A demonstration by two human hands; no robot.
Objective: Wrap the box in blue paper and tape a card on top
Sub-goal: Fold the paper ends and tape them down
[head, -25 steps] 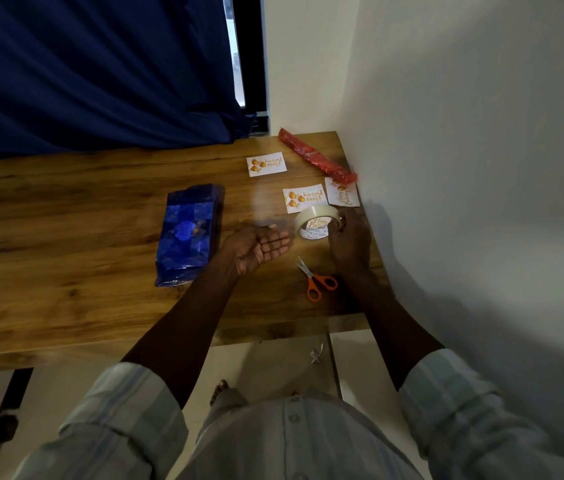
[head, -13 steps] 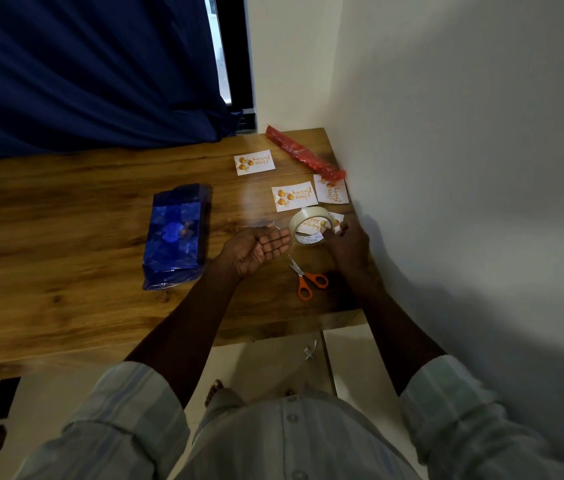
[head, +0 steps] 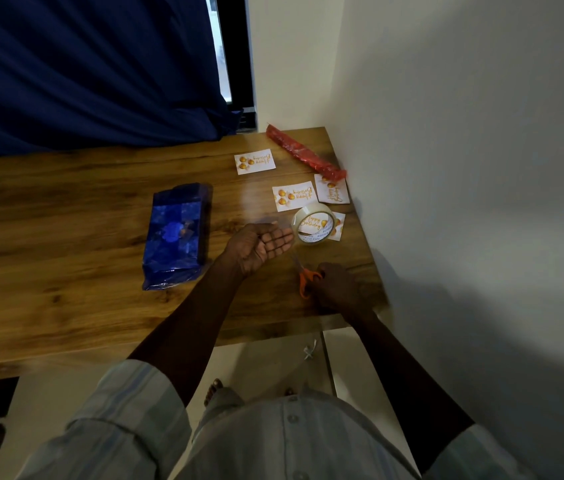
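Note:
The box wrapped in shiny blue paper (head: 176,233) lies flat on the wooden table (head: 66,209), left of my hands. My left hand (head: 260,244) is palm up beside the clear tape roll (head: 313,223). Its thumb presses on the forefinger, where a faint clear strip of tape leads from the roll. The roll stands tilted on a birthday card (head: 337,226). My right hand (head: 337,288) curls over the orange handles of the scissors (head: 305,277), near the table's front right corner. Three more cards (head: 295,195) (head: 255,161) (head: 332,189) lie beyond the roll.
A red foil roll (head: 303,156) lies diagonally at the far right corner against the white wall (head: 464,168). A dark blue curtain (head: 83,71) hangs behind the table. The table's front edge is close to my body, with pale floor below.
My right hand let go of the tape roll and dropped back onto the scissors' handles. The roll stays standing on the card. My left hand has barely moved.

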